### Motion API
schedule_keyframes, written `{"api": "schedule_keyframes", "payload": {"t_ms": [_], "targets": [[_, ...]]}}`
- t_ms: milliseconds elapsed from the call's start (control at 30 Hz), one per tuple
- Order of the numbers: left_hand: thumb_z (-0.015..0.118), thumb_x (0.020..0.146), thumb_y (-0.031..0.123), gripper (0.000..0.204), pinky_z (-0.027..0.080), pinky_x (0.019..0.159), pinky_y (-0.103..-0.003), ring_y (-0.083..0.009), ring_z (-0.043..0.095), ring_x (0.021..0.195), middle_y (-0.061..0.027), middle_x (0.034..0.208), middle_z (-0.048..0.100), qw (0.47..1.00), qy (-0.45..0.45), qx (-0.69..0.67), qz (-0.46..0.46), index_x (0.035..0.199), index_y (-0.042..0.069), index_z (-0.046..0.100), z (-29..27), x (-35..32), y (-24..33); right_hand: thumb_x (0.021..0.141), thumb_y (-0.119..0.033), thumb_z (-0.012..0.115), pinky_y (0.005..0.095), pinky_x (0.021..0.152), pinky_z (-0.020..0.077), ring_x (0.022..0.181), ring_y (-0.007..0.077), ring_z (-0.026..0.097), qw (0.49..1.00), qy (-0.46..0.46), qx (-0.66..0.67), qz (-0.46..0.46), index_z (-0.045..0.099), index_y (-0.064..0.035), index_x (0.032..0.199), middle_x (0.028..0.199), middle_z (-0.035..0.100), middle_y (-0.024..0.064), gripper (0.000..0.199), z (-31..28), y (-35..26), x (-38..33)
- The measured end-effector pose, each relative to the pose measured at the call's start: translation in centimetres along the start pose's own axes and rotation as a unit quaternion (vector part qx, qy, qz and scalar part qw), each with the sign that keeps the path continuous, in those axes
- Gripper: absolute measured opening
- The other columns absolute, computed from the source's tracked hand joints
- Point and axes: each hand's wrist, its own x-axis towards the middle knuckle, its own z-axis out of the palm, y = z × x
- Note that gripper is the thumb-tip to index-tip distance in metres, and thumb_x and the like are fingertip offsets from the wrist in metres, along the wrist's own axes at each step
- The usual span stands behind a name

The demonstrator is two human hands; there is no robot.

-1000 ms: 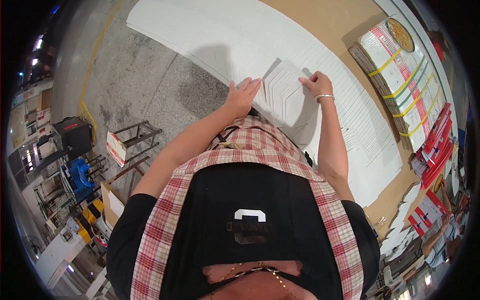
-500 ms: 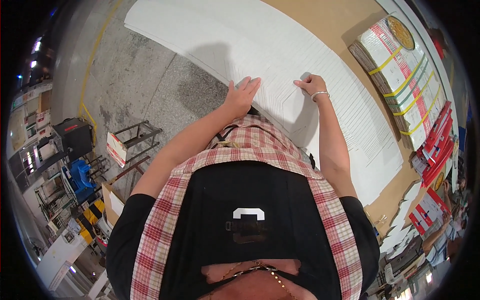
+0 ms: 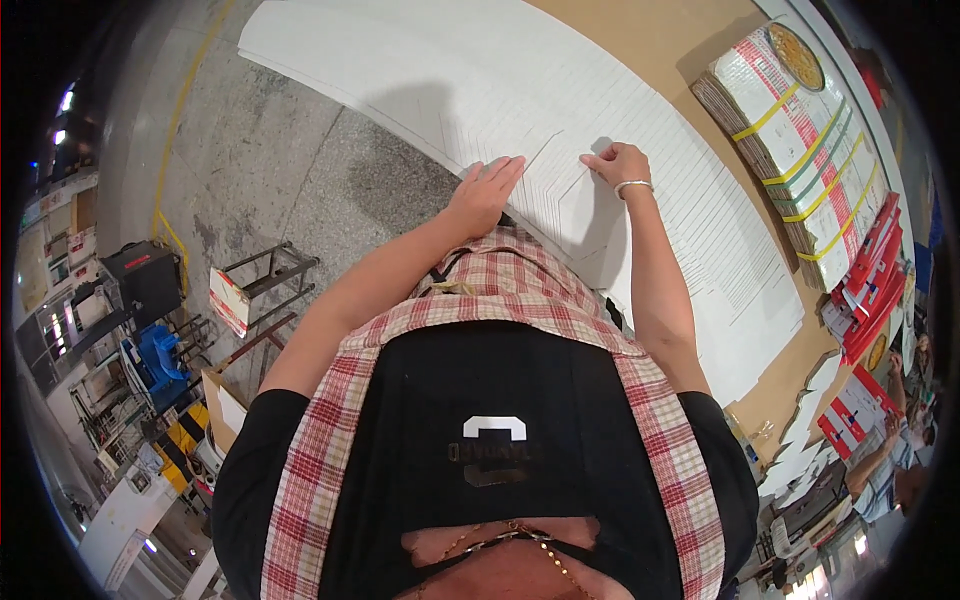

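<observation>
A wide spread of overlapping white sheets [image 3: 690, 215] lies before me, their stepped edges showing as rows of thin lines. On the near edge of the spread, my left hand [image 3: 485, 195] rests with its fingers stretched out flat. A darker sheet edge runs up and to the right from its fingertips. Further right, over the middle of the sheets, my right hand [image 3: 620, 165] has its fingers curled and thumb pressed in. Anything in that pinch is too small or hidden to make out.
Brown board [image 3: 665, 50] lies under the sheets. A strapped stack of white-and-red flat cartons [image 3: 800, 150] stands at the right, beside red-and-white pieces [image 3: 870, 285]. On the left floor is a metal-framed stool [image 3: 265, 285]. Another person's arm [image 3: 875, 465] shows at far right.
My right hand has shifted slightly left and up over the sheets. A sheet edge beside my left fingertips now shows longer and darker. My left hand stays nearly in place.
</observation>
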Motion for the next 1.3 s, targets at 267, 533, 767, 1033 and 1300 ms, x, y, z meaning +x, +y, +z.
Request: {"api": "schedule_keyframes", "payload": {"t_ms": [267, 533, 767, 1033, 1300], "targets": [[0.049, 0.073, 0.0, 0.062, 0.034, 0.099, -0.053, -0.0241, 0.031, 0.13, -0.0055, 0.145, 0.027, 0.999, -0.03, -0.002, -0.021, 0.133, 0.001, 0.035, -0.5, 0.1, 0.3, 0.057, -0.042, 0.082, 0.0317, 0.056, 0.0459, 0.058, 0.0175, 0.054, 0.999, -0.018, 0.021, -0.016, 0.058, -0.0043, 0.064, 0.062, 0.06, 0.0074, 0.045, 0.2, 1.3, 0.6], [0.05, 0.073, 0.0, 0.063, 0.033, 0.099, -0.055, -0.0224, 0.029, 0.132, -0.0035, 0.146, 0.025, 0.999, -0.038, -0.006, -0.023, 0.134, 0.002, 0.034, -0.6, 0.0, 0.4, 0.057, -0.037, 0.084, 0.0307, 0.058, 0.0466, 0.061, 0.0184, 0.057, 0.996, -0.066, 0.054, 0.033, 0.059, -0.0045, 0.067, 0.067, 0.062, 0.0084, 0.042, 0.0, 1.9, 0.9], [0.052, 0.072, 0.002, 0.063, 0.034, 0.098, -0.054, -0.0232, 0.033, 0.129, -0.0066, 0.143, 0.03, 0.999, -0.009, -0.036, -0.022, 0.132, 0.001, 0.037, -0.6, -0.4, 0.1, 0.06, -0.037, 0.081, 0.0313, 0.06, 0.0473, 0.061, 0.0187, 0.058, 0.998, -0.02, 0.056, -0.013, 0.063, -0.006, 0.07, 0.068, 0.063, 0.0067, 0.038, 0.6, 1.7, 0.3], [0.055, 0.072, 0.007, 0.068, 0.028, 0.104, -0.05, -0.0233, 0.03, 0.131, -0.0077, 0.145, 0.027, 0.993, -0.047, -0.098, -0.048, 0.136, 0.002, 0.031, -0.9, 0.1, -0.1, 0.062, -0.036, 0.081, 0.0289, 0.057, 0.0465, 0.056, 0.0141, 0.057, 0.996, 0.018, 0.077, 0.045, 0.065, -0.0058, 0.067, 0.063, 0.063, 0.0048, 0.034, 1.0, 0.8, -0.2], [0.055, 0.073, 0.008, 0.069, 0.026, 0.105, -0.05, -0.0235, 0.028, 0.132, -0.0078, 0.146, 0.024, 0.991, -0.064, -0.099, -0.054, 0.137, 0.002, 0.029, -1.3, 0.1, -0.1, 0.061, -0.036, 0.08, 0.0306, 0.06, 0.0481, 0.059, 0.0179, 0.06, 0.995, 0.021, 0.071, 0.071, 0.065, -0.0068, 0.066, 0.065, 0.064, 0.0065, 0.033, 1.0, 0.1, -0.4]]}}
